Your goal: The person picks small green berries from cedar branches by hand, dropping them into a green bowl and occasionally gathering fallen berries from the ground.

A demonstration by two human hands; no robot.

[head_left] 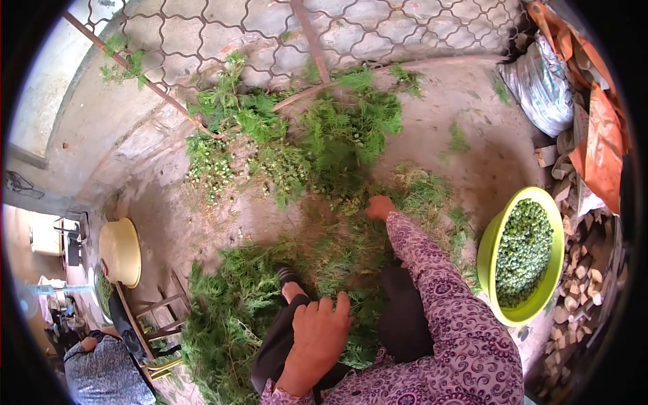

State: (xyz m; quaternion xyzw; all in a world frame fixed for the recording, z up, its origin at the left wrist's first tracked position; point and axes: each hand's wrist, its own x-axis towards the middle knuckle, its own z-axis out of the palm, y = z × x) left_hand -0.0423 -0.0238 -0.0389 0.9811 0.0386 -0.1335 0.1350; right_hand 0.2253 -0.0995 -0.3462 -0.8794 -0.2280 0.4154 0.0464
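My right hand [381, 207] reaches forward to the near edge of a pile of feathery green branches [344, 128]. Its fingers are closed on a leafy green sprig [353, 204], partly hidden by the hand. My left hand [318, 343] is over my left knee, back side up and fingers curled in; what they hold, if anything, is hidden. Small pale green berries [209, 165] cling to branches on the far left of the pile. Around my feet lies a heap of leafy branches [229, 317].
To the right stands a yellow-green basin [484, 260] full of green berries, beside stacked firewood [574, 290]. A white sack [540, 88] and orange sheet [599, 145] lie behind. A metal lattice [256, 34] spans the back. At left are a yellow basin [121, 253], a wooden chair [158, 314] and another person [108, 371].
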